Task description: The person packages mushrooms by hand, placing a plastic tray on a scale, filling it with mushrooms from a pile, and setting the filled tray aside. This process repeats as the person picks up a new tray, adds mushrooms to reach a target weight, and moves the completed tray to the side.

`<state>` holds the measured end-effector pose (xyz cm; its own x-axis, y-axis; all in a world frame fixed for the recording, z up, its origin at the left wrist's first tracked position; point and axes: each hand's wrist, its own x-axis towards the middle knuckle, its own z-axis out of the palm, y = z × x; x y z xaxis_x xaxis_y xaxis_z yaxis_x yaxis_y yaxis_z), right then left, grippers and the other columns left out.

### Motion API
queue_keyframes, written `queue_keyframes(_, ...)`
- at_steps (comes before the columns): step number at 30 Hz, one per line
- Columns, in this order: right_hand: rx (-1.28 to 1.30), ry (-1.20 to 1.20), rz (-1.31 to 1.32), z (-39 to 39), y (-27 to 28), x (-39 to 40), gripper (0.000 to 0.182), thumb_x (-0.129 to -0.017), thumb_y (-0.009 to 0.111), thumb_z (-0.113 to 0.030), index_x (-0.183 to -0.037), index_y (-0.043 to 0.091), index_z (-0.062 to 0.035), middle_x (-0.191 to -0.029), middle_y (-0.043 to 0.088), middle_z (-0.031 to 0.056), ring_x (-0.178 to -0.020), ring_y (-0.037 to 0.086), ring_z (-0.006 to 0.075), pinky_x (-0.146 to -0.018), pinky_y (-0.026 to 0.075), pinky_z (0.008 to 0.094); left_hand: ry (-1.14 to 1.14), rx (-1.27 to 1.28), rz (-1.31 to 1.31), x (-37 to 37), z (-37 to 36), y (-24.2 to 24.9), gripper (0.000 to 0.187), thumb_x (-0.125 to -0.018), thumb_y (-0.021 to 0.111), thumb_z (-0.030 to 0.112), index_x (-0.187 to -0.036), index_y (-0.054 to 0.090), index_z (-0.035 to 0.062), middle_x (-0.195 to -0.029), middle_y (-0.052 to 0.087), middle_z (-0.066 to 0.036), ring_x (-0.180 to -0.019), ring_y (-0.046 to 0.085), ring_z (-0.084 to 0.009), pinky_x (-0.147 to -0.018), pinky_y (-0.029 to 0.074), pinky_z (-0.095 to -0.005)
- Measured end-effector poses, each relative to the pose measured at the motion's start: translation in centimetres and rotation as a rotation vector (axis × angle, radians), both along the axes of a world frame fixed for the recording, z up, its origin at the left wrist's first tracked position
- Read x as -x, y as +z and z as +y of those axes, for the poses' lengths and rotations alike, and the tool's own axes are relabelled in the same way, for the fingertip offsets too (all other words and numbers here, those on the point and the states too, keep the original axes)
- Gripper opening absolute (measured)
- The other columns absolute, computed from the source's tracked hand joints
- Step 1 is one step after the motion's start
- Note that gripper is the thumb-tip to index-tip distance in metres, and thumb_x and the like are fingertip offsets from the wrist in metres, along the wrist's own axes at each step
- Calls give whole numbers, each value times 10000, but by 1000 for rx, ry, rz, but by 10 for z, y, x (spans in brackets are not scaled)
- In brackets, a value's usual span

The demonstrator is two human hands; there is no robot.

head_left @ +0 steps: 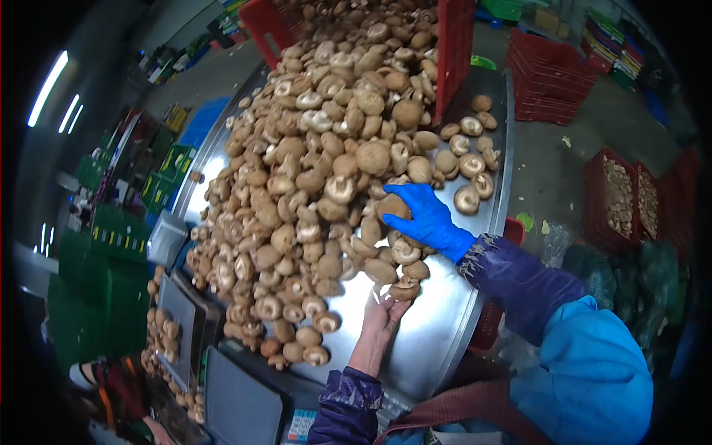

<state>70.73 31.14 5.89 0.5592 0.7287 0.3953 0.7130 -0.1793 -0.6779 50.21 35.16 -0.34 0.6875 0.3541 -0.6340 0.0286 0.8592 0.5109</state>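
A large heap of brown mushrooms (pixel 297 178) covers much of a shiny metal table (pixel 437 326). My right hand (pixel 429 220), in a blue glove, has its thumb and fingers around a large brown mushroom (pixel 393 209) at the heap's right edge. Below it, my bare left hand (pixel 380 317) is closed on a mushroom (pixel 404 290) lying cap down, its fingers partly hidden beneath. Several mushrooms sit between my two hands. A loose group of mushrooms (pixel 469 165) lies at the table's right side.
A red crate (pixel 451 59) stands at the heap's top. Scales (pixel 241 397) are at the lower left, near another person's hand (pixel 157 430). Stacked red crates (pixel 550 78) and filled red crates (pixel 612 194) stand on the floor at right. A red container (pixel 513 231) sits beside the table.
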Motion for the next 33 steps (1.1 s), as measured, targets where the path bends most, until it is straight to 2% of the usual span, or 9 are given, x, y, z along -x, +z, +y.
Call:
queue_keyframes(3,-31,58,68,2,-2,35,511,-749,634,-370,-1176,493,-127,-1044,540,124,-982,497,295,-870,401,373,45,27,10,46,-4,14,484,-855,290,-87,-1307,236,77,-1206,420,-221,-1023,530,-364,-782,539,-375)
queue_keyframes(7,-319,171,768,17,-29,52,449,-776,646,-313,-1126,518,-63,-1047,546,89,-966,521,197,-842,423,311,65,36,-4,98,-15,36,577,-855,349,-72,-1366,151,110,-1216,419,-211,-1020,541,-333,-774,543,-358)
queue_keyframes(11,-369,84,1140,7,17,68,448,-833,569,-375,-1104,519,-23,-1064,523,43,-949,497,143,-851,398,259,121,-3,-6,137,-23,50,585,-858,356,-74,-1369,138,112,-1234,410,-209,-987,565,-304,-771,545,-335)
queue_keyframes(17,-266,92,916,20,-5,80,466,-828,574,-367,-1147,500,-36,-1022,556,56,-957,510,155,-856,401,283,178,-138,-31,189,-27,81,586,-880,364,-35,-1375,90,122,-1229,415,-213,-1015,549,-292,-753,545,-317)
queue_keyframes(19,-186,130,511,23,-8,95,464,-796,622,-327,-1144,510,-42,-1055,567,84,-988,523,180,-856,411,301,224,-168,-75,206,-26,92,583,-875,379,-31,-1369,103,108,-1223,421,-216,-1001,557,-299,-735,548,-319)
queue_keyframes(23,-101,237,312,26,28,145,439,-783,641,-288,-1141,522,-63,-1096,562,119,-1021,526,221,-877,407,314,366,-165,-92,245,-19,120,637,-810,368,-128,-1358,154,114,-1228,434,-203,-990,561,-329,-727,558,-367)
queue_keyframes(29,187,839,689,30,83,253,382,-834,579,-271,-1171,514,-103,-1050,563,57,-978,514,130,-823,420,274,473,-415,-19,322,0,138,661,-837,404,-71,-1361,41,105,-1225,421,-216,-958,576,-320,-685,557,-338)
queue_keyframes(31,82,891,352,38,73,280,429,-798,617,-260,-1174,506,-89,-1073,559,82,-1010,518,182,-844,415,308,503,-422,-31,349,4,140,676,-833,395,-85,-1362,33,127,-1235,411,-217,-955,576,-317,-678,557,-337)
queue_keyframes(33,-35,896,361,44,67,314,451,-783,630,-238,-1181,491,-76,-1071,560,101,-1009,529,208,-853,414,316,554,-456,25,370,8,141,671,-831,386,-92,-1362,46,139,-1243,402,-221,-963,572,-320,-675,557,-339)
